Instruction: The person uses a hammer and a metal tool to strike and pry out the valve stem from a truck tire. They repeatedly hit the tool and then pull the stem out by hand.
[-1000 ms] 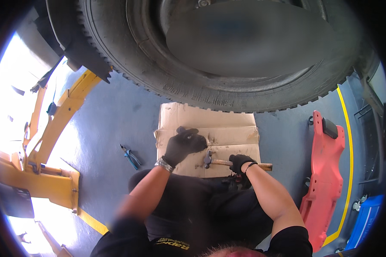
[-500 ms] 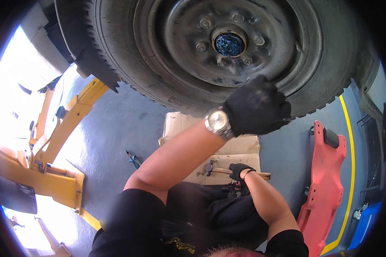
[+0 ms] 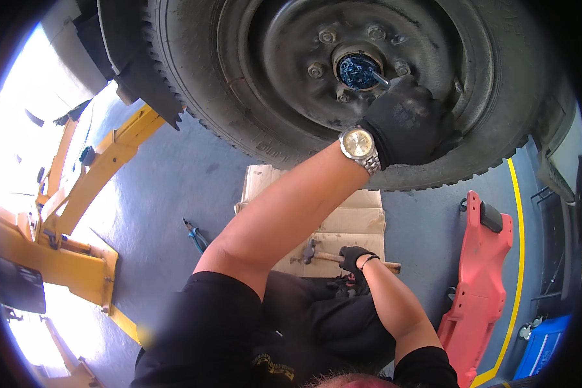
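Observation:
A large dirty wheel (image 3: 291,71) with a treaded tyre fills the top of the head view. Dark blue grease coats the round centre of its hub (image 3: 357,71), ringed by several nuts. My left hand (image 3: 410,126), black-gloved and with a watch at the wrist, is closed around a slim metal tool (image 3: 381,80). Only that tool's shiny end shows, meeting the hub opening's lower right rim; its kind is hidden by the glove. Lower down, my right hand (image 3: 352,258), also gloved, grips a hammer (image 3: 330,257) by its wooden handle, the metal head pointing left.
Flattened cardboard (image 3: 352,220) lies on the floor below the wheel. Blue-handled pliers (image 3: 195,235) are to its left. A yellow lift arm (image 3: 97,187) stands at left. On the right are a red creeper board (image 3: 475,284) and a blue box (image 3: 543,346).
My left hand has moved up and to the right, bringing the metal tool's end to the hub. My right hand still holds the hammer low. The view has shifted slightly.

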A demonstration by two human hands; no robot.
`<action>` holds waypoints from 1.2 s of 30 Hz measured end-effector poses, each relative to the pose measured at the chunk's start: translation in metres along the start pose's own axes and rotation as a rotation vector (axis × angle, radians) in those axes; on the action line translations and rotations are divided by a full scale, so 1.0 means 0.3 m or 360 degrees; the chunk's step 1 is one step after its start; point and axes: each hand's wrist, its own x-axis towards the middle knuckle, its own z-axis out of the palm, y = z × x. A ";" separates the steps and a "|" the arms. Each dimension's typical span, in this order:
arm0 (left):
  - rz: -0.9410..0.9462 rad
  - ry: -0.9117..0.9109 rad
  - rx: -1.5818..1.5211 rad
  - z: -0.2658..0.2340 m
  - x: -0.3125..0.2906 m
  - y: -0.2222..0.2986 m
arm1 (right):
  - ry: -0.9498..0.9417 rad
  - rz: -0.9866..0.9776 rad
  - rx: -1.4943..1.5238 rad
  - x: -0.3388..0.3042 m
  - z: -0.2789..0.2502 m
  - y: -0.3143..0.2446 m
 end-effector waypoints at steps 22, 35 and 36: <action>-0.0131 -0.0417 -0.0165 -0.057 0.056 -0.078 | 0.0906 -0.0217 0.1475 -0.741 -0.277 -0.047; -0.0304 -0.0521 -0.0109 -0.063 0.083 -0.069 | 0.2151 -0.1276 0.2933 -0.686 -0.548 -0.337; -0.0295 -0.0477 -0.0122 -0.064 0.083 -0.070 | 0.2015 -0.1230 0.2901 -0.695 -0.576 -0.345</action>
